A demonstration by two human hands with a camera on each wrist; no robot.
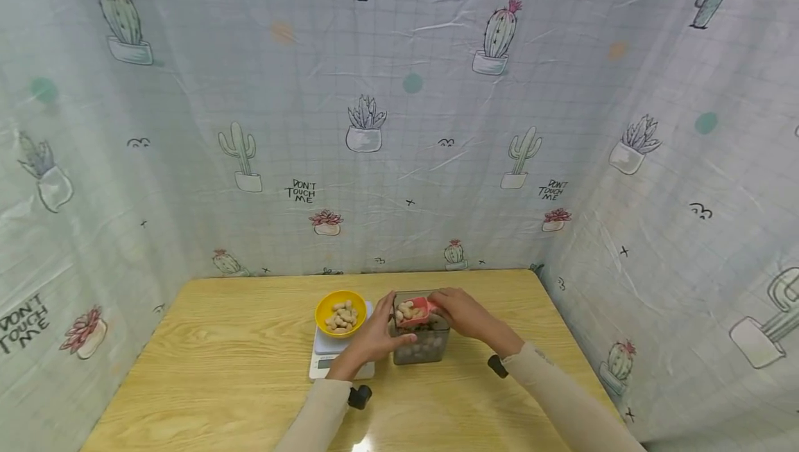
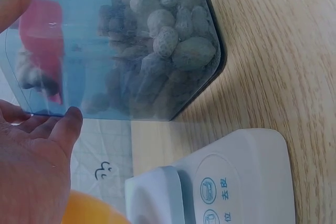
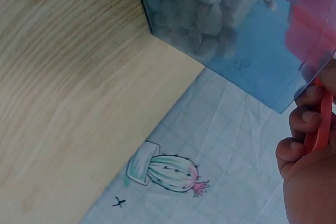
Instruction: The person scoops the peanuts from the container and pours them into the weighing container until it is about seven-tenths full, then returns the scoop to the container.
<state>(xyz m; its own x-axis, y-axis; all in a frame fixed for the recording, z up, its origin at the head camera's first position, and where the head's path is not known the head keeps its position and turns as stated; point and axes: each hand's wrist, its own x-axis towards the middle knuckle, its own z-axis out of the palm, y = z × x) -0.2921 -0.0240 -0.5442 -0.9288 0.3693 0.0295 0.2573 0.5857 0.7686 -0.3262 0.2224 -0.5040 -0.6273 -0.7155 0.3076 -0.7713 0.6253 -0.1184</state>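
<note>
A see-through dark plastic container, partly filled with peanuts in their shells, stands on the table. My left hand grips it near the top, thumb across the front wall and fingers at the left rim. With curled fingers, my right hand holds the handle of a red scoop at the right rim. The scoop's bowl, loaded with peanuts, sits inside the container's mouth. Through the blue-tinted wall, the scoop shows high above the pile in the left wrist view.
Left of the container, a white kitchen scale carries a yellow bowl with peanuts in it. My left forearm crosses the scale's right side. Behind the wooden table hangs a cactus-print curtain.
</note>
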